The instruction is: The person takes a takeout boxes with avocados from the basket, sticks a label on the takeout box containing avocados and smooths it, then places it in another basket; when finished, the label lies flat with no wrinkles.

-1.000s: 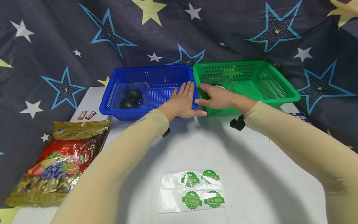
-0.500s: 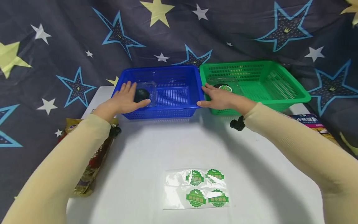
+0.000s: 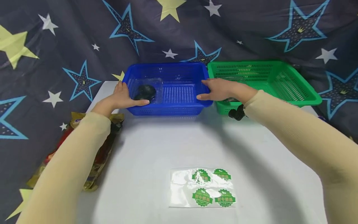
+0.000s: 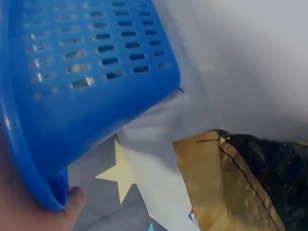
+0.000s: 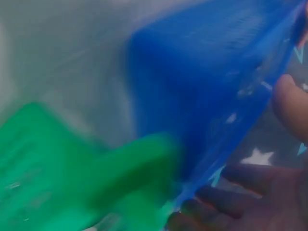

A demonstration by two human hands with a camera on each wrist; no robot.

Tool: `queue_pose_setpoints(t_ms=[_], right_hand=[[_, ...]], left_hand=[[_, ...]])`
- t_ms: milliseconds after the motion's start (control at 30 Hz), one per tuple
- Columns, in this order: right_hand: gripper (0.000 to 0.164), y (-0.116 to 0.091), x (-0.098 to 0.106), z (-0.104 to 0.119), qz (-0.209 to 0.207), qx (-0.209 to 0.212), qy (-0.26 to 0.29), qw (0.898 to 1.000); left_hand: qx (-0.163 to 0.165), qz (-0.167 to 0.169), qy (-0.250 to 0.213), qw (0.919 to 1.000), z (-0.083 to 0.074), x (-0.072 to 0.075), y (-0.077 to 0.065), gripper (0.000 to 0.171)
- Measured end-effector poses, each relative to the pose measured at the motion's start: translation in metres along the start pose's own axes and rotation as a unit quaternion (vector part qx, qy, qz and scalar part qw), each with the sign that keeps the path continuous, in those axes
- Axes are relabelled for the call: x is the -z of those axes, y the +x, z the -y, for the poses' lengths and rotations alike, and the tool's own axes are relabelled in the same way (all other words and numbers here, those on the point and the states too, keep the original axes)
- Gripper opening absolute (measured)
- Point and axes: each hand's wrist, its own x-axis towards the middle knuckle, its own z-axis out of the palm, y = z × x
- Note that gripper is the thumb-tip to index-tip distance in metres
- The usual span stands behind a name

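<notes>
A blue plastic basket (image 3: 179, 107) stands on the white table, holding a clear tray (image 3: 159, 85) with dark round fruit (image 3: 146, 91). My left hand (image 3: 116, 98) grips its left end, thumb over the front rim; in the left wrist view a fingertip (image 4: 75, 197) shows beside the rim. My right hand (image 3: 219, 89) is at the right rim, fingers and thumb spread along the edge. In the right wrist view the fingers (image 5: 226, 199) look loosely extended against the blue rim; that view is blurred. The green basket (image 3: 279, 90) adjoins on the right, with a partly hidden clear pack inside.
A sheet of green round stickers (image 3: 202, 188) lies near the front of the table (image 3: 139, 174). A gold and red candy bag (image 3: 103, 155) is at the left, partly behind my left sleeve. A star-patterned dark cloth (image 3: 179, 28) hangs behind the baskets.
My left hand has moved left from between the two baskets to the blue basket's left end and taken hold there. My right hand has shifted slightly onto the blue basket's right rim.
</notes>
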Motion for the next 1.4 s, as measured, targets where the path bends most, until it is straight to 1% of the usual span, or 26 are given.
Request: queue_pose_setpoints(t_ms=[100,167,200,267,367,467,533,633,700,767,800,900,1000,1133,1267,1367,1400], right_hand=[[0.093,0.019,0.011,0.022,0.026,-0.002,0.021,0.999],[0.091,0.035,0.016,0.041,0.052,-0.004,0.045,0.998],[0.091,0.043,0.017,0.051,0.066,-0.004,0.059,0.996],[0.091,0.057,0.02,0.069,0.099,-0.005,0.105,0.989],[0.09,0.074,0.022,0.091,0.149,-0.019,0.183,0.971],[0.086,0.085,0.024,0.103,0.175,-0.045,0.258,0.949],[0.084,0.09,0.024,0.106,0.178,-0.062,0.307,0.933],[0.082,0.094,0.024,0.107,0.174,-0.081,0.379,0.905],[0.084,0.095,0.024,0.108,0.164,-0.092,0.412,0.892],[0.085,0.096,0.025,0.11,0.144,-0.102,0.423,0.889],[0.088,0.096,0.025,0.111,0.133,-0.106,0.42,0.892],[0.095,0.097,0.025,0.119,0.101,-0.112,0.397,0.906],[0.099,0.099,0.021,0.128,0.085,-0.106,0.38,0.915],[0.098,0.104,0.016,0.137,0.082,-0.094,0.408,0.904],[0.108,0.108,0.012,0.141,0.077,-0.089,0.445,0.888],[0.113,0.112,0.01,0.143,0.077,-0.086,0.461,0.88],[0.113,0.113,0.01,0.144,0.078,-0.083,0.462,0.879]], left_hand=[[0.005,0.002,-0.001,1.0,-0.006,0.002,0.002,0.141],[0.006,0.004,-0.002,1.0,-0.01,0.002,0.002,0.142],[0.007,0.003,-0.002,1.0,-0.011,0.002,0.001,0.142],[0.008,0.004,0.001,1.0,-0.012,0.001,0.0,0.142],[0.005,0.008,0.005,0.9999,-0.015,0.001,-0.002,0.142],[0.0,0.013,0.013,0.9998,-0.018,0.001,-0.003,0.142],[-0.002,0.016,0.018,0.9997,-0.02,0.002,-0.003,0.143],[-0.004,0.017,0.025,0.9995,-0.022,0.003,-0.003,0.142],[-0.005,0.016,0.027,0.9995,-0.023,0.004,-0.003,0.142],[-0.006,0.014,0.029,0.9995,-0.022,0.004,-0.002,0.141],[-0.005,0.014,0.029,0.9995,-0.021,0.004,-0.002,0.141],[0.0,0.016,0.026,0.9995,-0.017,0.004,-0.002,0.142],[0.003,0.018,0.022,0.9996,-0.013,0.004,-0.002,0.141],[0.007,0.019,0.012,0.9997,-0.008,0.004,-0.001,0.141],[0.009,0.017,0.007,0.9998,-0.002,0.004,-0.001,0.142],[0.009,0.015,0.005,0.9998,0.002,0.003,0.0,0.141],[0.009,0.014,0.004,0.9999,0.004,0.003,0.0,0.141]])
